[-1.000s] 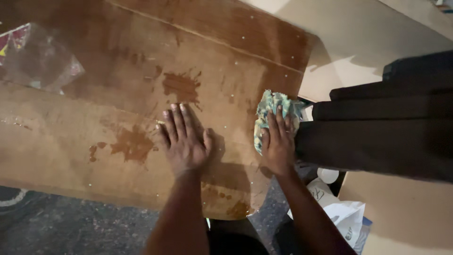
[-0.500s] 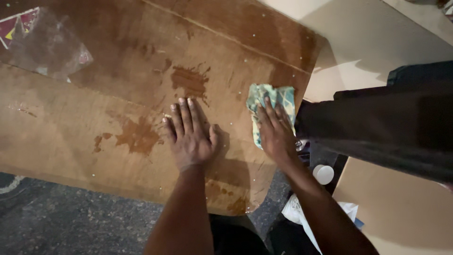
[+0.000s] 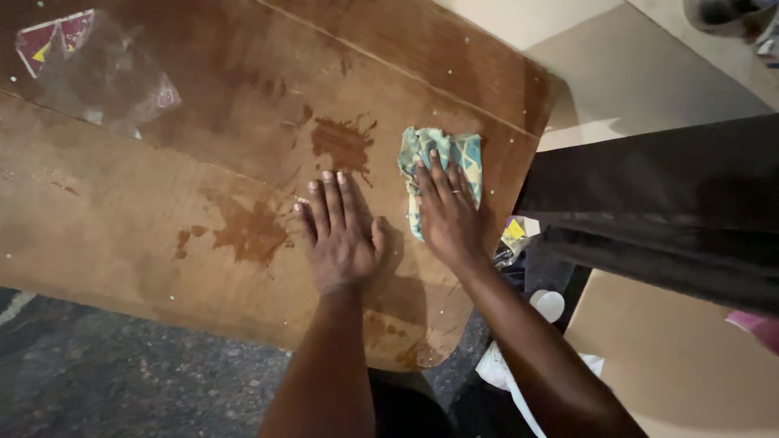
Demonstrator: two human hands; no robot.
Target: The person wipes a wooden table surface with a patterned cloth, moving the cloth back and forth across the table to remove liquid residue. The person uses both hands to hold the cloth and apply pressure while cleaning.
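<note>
Near the right edge of the wooden surface (image 3: 122, 235), the right hand (image 3: 445, 212) lies flat, fingers spread, pressing a crumpled blue-green patterned cloth (image 3: 442, 158) against the wood; the fingers cover the cloth's lower half, and its upper part shows beyond the fingertips. Just beside it, toward the middle of the surface, the left hand (image 3: 341, 231) rests palm down with fingers extended, holding nothing. A dark wet stain (image 3: 342, 144) lies between the two hands, just above the left fingertips and close to the cloth's left side; a second stain (image 3: 247, 234) spreads just left of the left hand. At the far left corner lies a clear plastic bag (image 3: 105, 77) with a red printed patch. Beyond the right edge stands a dark panel (image 3: 657, 211), and below it a small white cap (image 3: 550, 305) is visible on the floor.
</note>
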